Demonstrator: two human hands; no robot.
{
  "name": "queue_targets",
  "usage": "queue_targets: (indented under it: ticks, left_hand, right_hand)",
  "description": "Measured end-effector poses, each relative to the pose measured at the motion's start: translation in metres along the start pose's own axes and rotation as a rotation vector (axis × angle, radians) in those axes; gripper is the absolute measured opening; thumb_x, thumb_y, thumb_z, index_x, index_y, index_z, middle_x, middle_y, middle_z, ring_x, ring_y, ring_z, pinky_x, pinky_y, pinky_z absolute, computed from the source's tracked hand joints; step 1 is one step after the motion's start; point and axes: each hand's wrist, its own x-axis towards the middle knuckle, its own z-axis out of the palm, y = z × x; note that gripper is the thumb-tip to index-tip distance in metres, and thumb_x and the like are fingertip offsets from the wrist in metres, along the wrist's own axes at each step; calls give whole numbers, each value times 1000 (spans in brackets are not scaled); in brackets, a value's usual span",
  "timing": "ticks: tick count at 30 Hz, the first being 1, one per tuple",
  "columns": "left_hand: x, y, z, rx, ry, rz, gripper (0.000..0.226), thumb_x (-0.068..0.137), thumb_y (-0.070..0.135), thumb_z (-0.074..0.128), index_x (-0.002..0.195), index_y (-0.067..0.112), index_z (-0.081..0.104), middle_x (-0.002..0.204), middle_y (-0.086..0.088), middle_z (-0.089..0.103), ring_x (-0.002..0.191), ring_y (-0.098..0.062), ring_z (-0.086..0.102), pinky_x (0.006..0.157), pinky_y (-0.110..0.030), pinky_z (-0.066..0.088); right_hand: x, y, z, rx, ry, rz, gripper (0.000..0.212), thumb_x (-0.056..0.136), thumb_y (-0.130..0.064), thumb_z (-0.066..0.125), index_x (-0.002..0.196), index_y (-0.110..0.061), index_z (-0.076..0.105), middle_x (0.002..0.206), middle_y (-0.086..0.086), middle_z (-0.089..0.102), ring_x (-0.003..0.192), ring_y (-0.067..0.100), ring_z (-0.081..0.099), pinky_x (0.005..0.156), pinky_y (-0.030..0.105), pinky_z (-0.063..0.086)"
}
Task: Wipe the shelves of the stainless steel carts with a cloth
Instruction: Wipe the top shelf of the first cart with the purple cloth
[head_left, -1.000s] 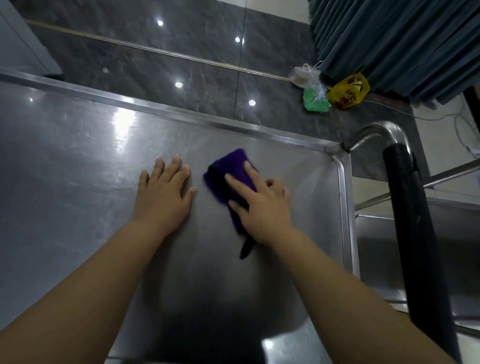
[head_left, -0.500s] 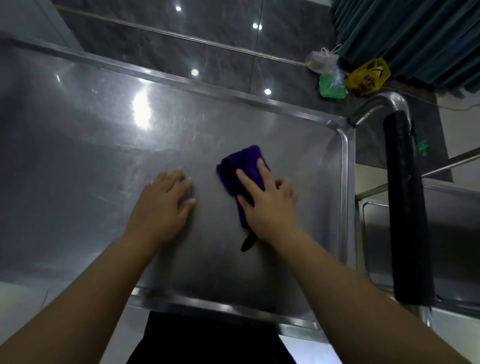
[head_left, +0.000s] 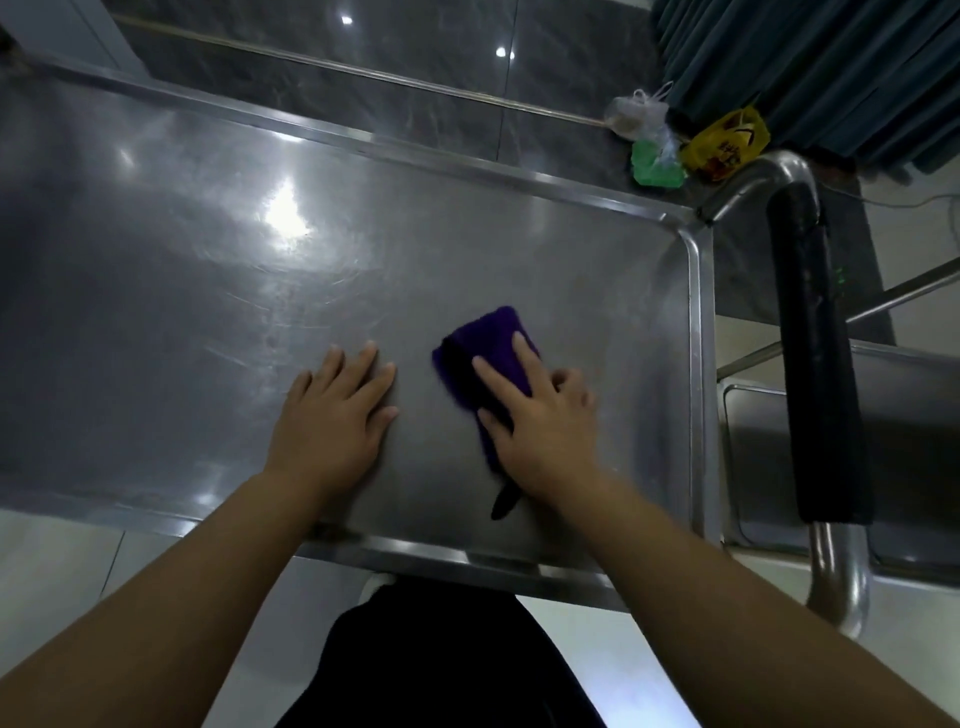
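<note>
The stainless steel cart's top shelf (head_left: 208, 291) fills the middle of the head view, with a raised rim all around. A folded purple cloth (head_left: 485, 338) lies on its right half. My right hand (head_left: 540, 421) presses flat on the cloth, fingers straight and spread over it. My left hand (head_left: 332, 415) rests flat on the bare steel just left of the cloth, fingers together and straight. A dark tag of the cloth sticks out below my right wrist.
The cart's curved push handle with a black foam grip (head_left: 810, 353) stands at the right. A second steel shelf (head_left: 904, 441) lies beyond it. Plastic bags (head_left: 675, 145) sit on the dark tiled floor by a curtain (head_left: 831, 67). My dark clothing shows at the near rim.
The view has tilted down and back, so the shelf's near rim now shows. Both hands and the cloth have drawn slightly toward me on the shelf.
</note>
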Motion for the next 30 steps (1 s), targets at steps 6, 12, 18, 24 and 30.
queue_targets:
  ticks: [6,12,18,24,30]
  left_hand:
    - [-1,-1,1,-10,31,18,51,97,42,34,145,25,31,157,2,16,144,-27,12,113,-44,15]
    - [-1,-1,5,40,32,33,50,98,41,30,145,24,27,158,0,13,144,-30,10,112,-47,16]
    - [0,-8,-2,53,-10,81,52,99,41,28,148,24,22,159,1,8,145,-28,6,114,-45,15]
    - [-34,-17,-11,-49,53,152,44,96,27,46,137,14,44,155,-6,25,142,-32,20,112,-49,21]
    - [-73,-32,-3,-15,92,323,39,87,21,45,110,-3,66,125,-22,58,108,-48,56,88,-54,49]
  right_hand:
    - [-7,66,-15,-24,20,219,53,91,-50,46,141,-50,28,157,-6,18,112,33,38,96,48,36]
    - [-23,-20,2,-14,15,449,55,90,-49,43,142,-50,25,159,-3,10,114,36,32,96,45,27]
    - [-63,-4,-3,-22,-52,25,51,91,-50,46,138,-55,29,157,-12,16,112,32,35,93,42,32]
    - [-62,-9,-7,17,-26,672,54,95,-48,37,145,-48,16,159,-4,3,117,37,27,99,44,26]
    - [-96,-96,10,19,-78,317,53,93,-46,44,141,-53,23,159,-6,7,113,31,32,96,42,30]
